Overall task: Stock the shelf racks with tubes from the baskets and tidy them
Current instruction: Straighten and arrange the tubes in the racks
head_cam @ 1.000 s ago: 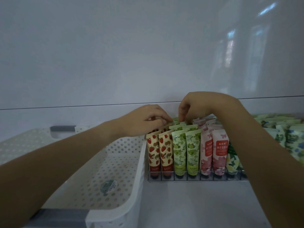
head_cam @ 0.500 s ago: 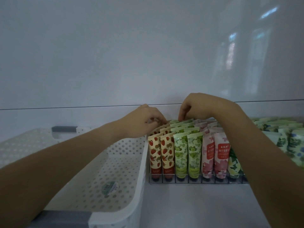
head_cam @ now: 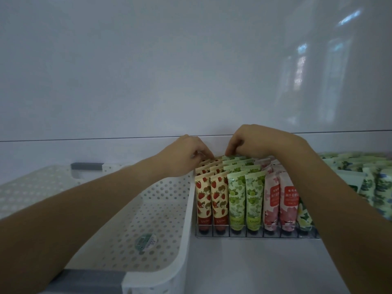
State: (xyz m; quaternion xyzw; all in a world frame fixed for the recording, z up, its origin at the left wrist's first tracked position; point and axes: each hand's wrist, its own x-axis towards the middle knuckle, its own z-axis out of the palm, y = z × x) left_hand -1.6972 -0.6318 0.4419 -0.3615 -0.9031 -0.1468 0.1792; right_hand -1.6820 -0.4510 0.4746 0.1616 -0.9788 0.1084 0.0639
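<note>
Step in hand: tidying, judged from both hands working at the back rows of a rack that looks fully stocked.

Basket (head_cam: 188, 219), left of and below the left hand: white moulded plastic, walls and floor punched with round holes, rim smooth and rounded, grey handle (head_cam: 87, 166) at the far end. On the part of the floor in view, a round green sticker (head_cam: 146, 241).

Left hand (head_cam: 182, 155): fingers curled down onto the flat crimped tops of the rear strawberry tubes (head_cam: 210, 200). Pinching or only pressing, I cannot tell; the fingertips are hidden.

Tubes stand caps down, leaning back, in files behind the front wire of the rack (head_cam: 254, 234). They are soft glossy plastic, round at the cap and flattening to a straight crimp on top. The strawberry tubes are under the left hand; the green tubes (head_cam: 244, 198) are between the two hands.

Right hand (head_cam: 254, 143): thumb and forefinger closed in a pinch on the crimp of a rear green tube. The pink tubes (head_cam: 280, 200) are under its wrist; further right, well apart, are more leaf-print tubes (head_cam: 371, 177), partly blurred.

The rack is thin dark wire standing on a smooth white shelf (head_cam: 244, 262).

Next move, as a judgement: seat the pinched tube upright in its file and square the crimps in line, with a light touch, since soft tubes lean and topple their neighbours.
</note>
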